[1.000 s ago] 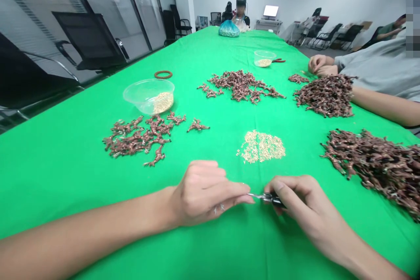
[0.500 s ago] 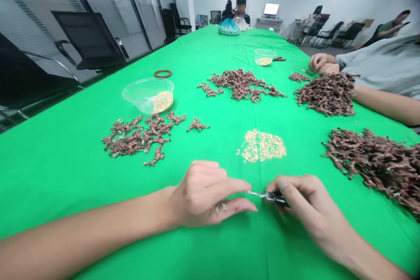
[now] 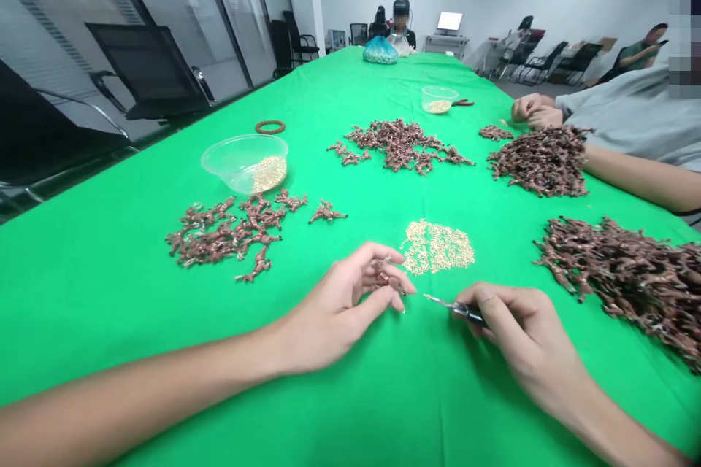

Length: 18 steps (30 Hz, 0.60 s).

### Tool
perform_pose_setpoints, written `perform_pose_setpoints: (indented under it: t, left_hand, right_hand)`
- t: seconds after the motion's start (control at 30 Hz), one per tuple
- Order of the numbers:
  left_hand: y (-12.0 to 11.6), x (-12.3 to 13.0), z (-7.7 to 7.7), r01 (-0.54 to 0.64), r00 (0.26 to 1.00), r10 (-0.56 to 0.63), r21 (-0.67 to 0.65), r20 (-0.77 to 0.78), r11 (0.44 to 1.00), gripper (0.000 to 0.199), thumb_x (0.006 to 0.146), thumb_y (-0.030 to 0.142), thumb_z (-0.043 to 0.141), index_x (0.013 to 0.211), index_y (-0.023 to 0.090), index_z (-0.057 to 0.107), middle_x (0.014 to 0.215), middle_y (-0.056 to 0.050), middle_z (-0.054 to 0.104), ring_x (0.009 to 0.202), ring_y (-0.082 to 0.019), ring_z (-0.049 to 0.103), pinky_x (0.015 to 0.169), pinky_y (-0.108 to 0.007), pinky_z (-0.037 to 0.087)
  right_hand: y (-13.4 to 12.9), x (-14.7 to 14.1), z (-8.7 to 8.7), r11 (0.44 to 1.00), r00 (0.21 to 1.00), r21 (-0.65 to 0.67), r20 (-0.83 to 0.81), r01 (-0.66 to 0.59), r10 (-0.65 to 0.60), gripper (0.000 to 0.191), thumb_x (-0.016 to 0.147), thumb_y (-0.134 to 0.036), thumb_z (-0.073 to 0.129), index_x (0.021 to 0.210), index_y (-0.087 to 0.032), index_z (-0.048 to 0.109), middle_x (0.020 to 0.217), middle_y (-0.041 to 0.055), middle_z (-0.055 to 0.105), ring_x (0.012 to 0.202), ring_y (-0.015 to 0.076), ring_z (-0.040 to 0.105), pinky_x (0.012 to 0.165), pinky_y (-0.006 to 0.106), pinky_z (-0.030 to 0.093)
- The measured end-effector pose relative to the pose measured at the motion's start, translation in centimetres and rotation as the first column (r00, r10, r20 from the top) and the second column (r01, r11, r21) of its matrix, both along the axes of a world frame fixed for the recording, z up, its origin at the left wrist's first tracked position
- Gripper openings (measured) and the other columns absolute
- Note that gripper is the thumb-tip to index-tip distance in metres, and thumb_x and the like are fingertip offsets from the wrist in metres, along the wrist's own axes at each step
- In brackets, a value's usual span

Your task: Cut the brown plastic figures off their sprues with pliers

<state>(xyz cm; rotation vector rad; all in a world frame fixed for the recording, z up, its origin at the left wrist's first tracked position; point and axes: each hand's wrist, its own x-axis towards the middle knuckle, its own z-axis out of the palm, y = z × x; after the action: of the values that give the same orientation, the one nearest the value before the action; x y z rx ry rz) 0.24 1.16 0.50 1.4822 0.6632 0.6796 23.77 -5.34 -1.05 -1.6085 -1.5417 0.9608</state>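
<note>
My left hand (image 3: 355,299) has its fingers curled around a small brown figure (image 3: 383,277), partly hidden by the fingers. In my right hand (image 3: 509,317) are slim tweezers (image 3: 457,308) with a black grip, their tips pointing left toward my left fingertips; a tiny pale piece seems to sit at the tips. Just beyond both hands lies a flat spread of small golden pieces (image 3: 439,246). A loose pile of brown animal figures (image 3: 224,230) is to the left, with a single figure (image 3: 327,211) apart from it.
A clear bowl (image 3: 244,164) of golden pieces and a brown ring (image 3: 270,127) stand at the left. Larger figure piles (image 3: 618,270) lie right, another (image 3: 402,144) ahead. Another person's hands (image 3: 537,111) rest near the right edge. Farther off are a small bowl (image 3: 439,101) and blue bag (image 3: 380,51).
My left hand has turned and drawn back from the tweezers, bringing the brown figure in its fingers into view. My right hand has shifted slightly right and up with the tweezers.
</note>
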Motion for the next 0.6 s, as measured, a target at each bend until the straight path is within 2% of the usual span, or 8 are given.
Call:
perform_pose_setpoints:
  t: [0.13,0.3,0.5,0.6]
  left_hand:
    - [-0.4,0.6,-0.2,-0.007,0.998,0.019,-0.22,0.054,0.975,0.019,0.094,0.018,0.059,0.11,0.011,0.051,0.113,-0.015,0.067,0.09,-0.017,0.069,0.087,-0.035,0.055]
    - [-0.6,0.8,-0.3,-0.015,1.0,0.009,-0.374,-0.016,0.927,0.025,0.09,0.027,0.069,0.105,0.009,0.06,0.088,-0.009,0.074,0.081,-0.021,0.076,0.077,-0.032,0.06]
    - [-1.0,0.8,-0.3,-0.047,0.999,0.03,-0.44,-0.045,0.897,0.033,0.077,0.031,0.081,0.099,0.011,0.066,0.077,-0.006,0.076,0.072,-0.018,0.075,0.07,-0.027,0.06]
    - [-1.0,0.7,-0.2,-0.078,0.996,0.06,-0.367,-0.061,0.927,0.028,0.071,0.025,0.086,0.088,0.011,0.068,0.066,-0.003,0.074,0.062,-0.015,0.072,0.064,-0.024,0.057]
  right_hand:
    - [0.0,0.3,-0.4,0.997,0.998,0.072,0.057,0.009,-0.013,0.047,0.098,-0.049,0.04,0.075,-0.018,0.066,0.056,0.0001,0.054,0.05,0.0134,0.046,0.047,0.027,0.029]
    - [-0.4,-0.3,-0.3,0.98,0.987,0.196,0.162,-0.033,0.001,0.041,0.1,-0.04,0.04,0.077,-0.017,0.066,0.053,-0.0035,0.047,0.045,0.0106,0.039,0.045,0.027,0.028]
    - [-0.5,-1.5,0.2,0.94,0.962,0.323,0.273,-0.107,0.016,0.035,0.099,-0.03,0.042,0.075,-0.017,0.064,0.052,-0.006,0.039,0.043,0.0085,0.037,0.046,0.026,0.028]
    - [-0.5,-1.6,0.3,0.936,0.956,0.33,0.292,-0.123,0.023,0.034,0.099,-0.029,0.043,0.074,-0.017,0.062,0.052,-0.0063,0.038,0.043,0.0079,0.036,0.046,0.025,0.028]
